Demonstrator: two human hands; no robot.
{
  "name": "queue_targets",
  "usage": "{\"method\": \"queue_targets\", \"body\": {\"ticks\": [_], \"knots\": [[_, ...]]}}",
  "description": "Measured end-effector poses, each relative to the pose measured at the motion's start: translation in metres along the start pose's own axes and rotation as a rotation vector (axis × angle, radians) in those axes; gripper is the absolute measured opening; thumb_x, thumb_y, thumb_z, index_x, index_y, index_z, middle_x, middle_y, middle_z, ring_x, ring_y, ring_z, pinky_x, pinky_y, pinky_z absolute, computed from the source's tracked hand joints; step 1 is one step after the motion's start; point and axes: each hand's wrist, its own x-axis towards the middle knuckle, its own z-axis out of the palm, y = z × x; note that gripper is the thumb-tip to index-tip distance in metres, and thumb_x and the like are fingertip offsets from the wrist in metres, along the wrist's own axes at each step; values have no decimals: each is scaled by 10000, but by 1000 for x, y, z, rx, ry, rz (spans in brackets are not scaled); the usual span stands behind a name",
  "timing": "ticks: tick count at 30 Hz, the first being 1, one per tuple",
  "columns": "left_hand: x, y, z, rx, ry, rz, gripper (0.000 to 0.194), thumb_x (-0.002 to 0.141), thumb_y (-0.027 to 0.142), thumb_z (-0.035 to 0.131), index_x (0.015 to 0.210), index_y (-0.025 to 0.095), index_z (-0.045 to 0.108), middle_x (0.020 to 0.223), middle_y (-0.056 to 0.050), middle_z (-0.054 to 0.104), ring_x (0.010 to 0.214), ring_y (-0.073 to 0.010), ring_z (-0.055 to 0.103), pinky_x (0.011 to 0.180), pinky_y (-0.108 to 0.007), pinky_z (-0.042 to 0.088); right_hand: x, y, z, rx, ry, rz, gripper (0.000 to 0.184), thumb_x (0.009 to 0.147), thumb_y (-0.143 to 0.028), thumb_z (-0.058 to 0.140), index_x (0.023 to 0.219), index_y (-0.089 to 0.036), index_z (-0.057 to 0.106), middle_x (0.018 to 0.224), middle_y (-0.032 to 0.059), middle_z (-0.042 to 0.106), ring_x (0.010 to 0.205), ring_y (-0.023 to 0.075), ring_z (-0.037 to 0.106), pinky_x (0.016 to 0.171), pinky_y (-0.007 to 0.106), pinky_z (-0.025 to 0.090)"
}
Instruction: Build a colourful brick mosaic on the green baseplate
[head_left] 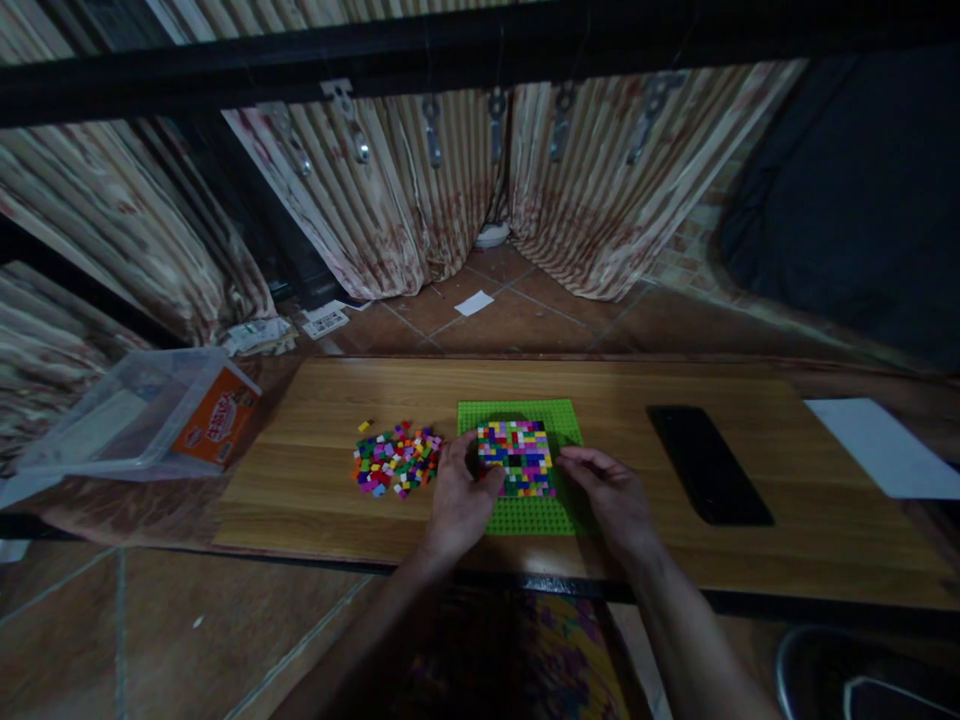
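You are resting your left hand (463,500) at the left edge of a block of coloured bricks (517,460), its thumb lying across the lower left corner and its fingers bending along the side; thumb and fingers are standing apart, but you cannot tell here whether they are clamping the block; your right hand (609,492) is reaching in from the opposite side, its fingertips drawing close together at the block's right edge; whether they are touching it, or pinching a small piece, cannot be told; the block is lying over the middle of a green studded plate (525,518), which is resting on a wooden table (600,385); a pile of loose bricks (397,460) is spreading just beyond your left hand, with one yellow brick (364,426) lying at its far left edge; a black flat slab (709,465) is lying to the right of your right hand; a clear plastic box (127,420) is standing beyond the table's left end.
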Motion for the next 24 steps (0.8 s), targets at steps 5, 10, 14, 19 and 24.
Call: {"method": "queue_targets", "body": {"ticks": [5,10,14,19,24], "knots": [[0,6,1,-75,7,-19,551,707,184,643,1240,138,516,1126,-99,627,1034,-208,600,945,-353,450,-1,-2,1,-22,6,10,311,570,-402,795,811,-211,740,802,25,724,747,172,622,703,306,467],[1,15,-1,-82,-20,-46,519,698,153,638,1206,120,539,1077,-96,650,972,-196,622,904,-336,473,0,0,1,-26,1,9,315,561,-401,798,807,-214,742,803,24,728,753,176,624,716,311,464],[0,17,0,-127,3,-74,541,668,119,647,1199,119,541,1032,-81,662,920,-183,637,870,-315,490,1,3,0,-31,-14,-7,323,585,-416,782,834,-214,741,826,33,730,767,186,626,726,325,467],[-1,13,4,-175,29,-79,532,664,117,660,1183,148,547,1034,-74,663,903,-179,642,849,-310,499,1,6,0,-58,2,-20,340,591,-436,778,843,-211,742,842,37,732,782,192,632,761,344,471],[-4,13,7,-197,43,-45,523,666,104,654,1175,133,536,1035,-86,657,923,-193,633,862,-342,496,4,9,-2,-71,-6,-41,361,566,-439,791,832,-202,737,843,44,734,793,206,642,752,353,485]]}}
